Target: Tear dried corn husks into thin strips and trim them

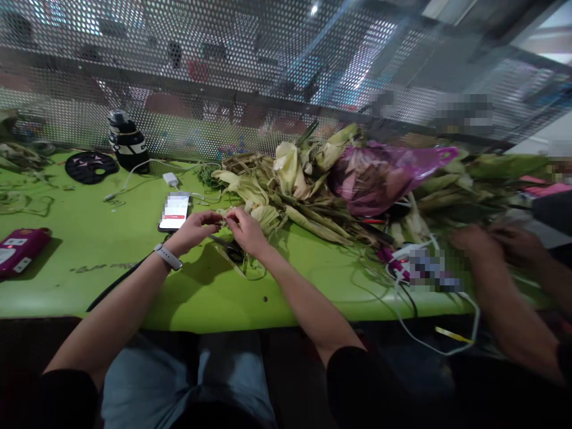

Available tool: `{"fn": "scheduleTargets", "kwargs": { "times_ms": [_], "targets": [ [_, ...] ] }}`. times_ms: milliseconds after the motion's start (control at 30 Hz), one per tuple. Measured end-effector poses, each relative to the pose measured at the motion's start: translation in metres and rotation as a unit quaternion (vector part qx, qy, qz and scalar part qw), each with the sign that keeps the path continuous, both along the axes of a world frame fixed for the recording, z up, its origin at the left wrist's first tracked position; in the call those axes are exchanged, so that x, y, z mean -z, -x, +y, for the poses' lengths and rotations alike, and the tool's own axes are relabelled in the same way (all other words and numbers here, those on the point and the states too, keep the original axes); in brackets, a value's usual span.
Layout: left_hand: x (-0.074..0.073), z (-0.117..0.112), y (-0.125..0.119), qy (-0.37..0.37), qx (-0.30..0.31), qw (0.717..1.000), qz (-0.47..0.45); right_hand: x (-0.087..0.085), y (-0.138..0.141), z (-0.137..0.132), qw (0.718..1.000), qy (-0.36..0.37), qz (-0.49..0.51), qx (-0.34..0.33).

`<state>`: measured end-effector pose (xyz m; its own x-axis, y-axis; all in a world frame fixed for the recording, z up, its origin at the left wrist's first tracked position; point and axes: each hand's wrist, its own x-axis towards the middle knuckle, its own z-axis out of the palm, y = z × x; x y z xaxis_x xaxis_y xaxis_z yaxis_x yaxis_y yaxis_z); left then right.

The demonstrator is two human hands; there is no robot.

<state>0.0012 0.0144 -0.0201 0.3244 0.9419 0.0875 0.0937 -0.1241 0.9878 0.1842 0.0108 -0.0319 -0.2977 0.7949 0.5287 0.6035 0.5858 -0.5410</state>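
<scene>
One left grip (201,229) and one right grip (246,232) at the centre of the frame, each with thumb and fingertips pinched together on one thin, pale husk strip (224,213). One heap of long, curled, papery corn husks (317,225) from centre to right, too tangled to count. One crinkled, see-through purple plastic bag (370,179) among them. One flat phone (175,211) left of centre, one rounded black bottle (128,143) at upper left, one smooth green table (111,220) beneath.

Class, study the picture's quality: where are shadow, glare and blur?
Head view: shadow darkens the green table below the left hand; head view: a small light glares near the top edge; head view: the co-worker's hands look blurred.
</scene>
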Motion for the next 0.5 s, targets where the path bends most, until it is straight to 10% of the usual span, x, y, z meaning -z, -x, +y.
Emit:
{"fn": "scheduleTargets", "kwargs": {
  "times_ms": [267, 500],
  "targets": [
    [0.000, -0.005, -0.004, 0.087, -0.004, 0.991, -0.105, 0.002, 0.006, -0.003, 0.989, 0.076, 0.123, -0.015],
    [-0.004, 0.000, 0.003, 0.120, -0.040, 0.983, -0.135, -0.014, -0.001, -0.001, 0.930, 0.292, 0.221, -0.034]
  ]
}}
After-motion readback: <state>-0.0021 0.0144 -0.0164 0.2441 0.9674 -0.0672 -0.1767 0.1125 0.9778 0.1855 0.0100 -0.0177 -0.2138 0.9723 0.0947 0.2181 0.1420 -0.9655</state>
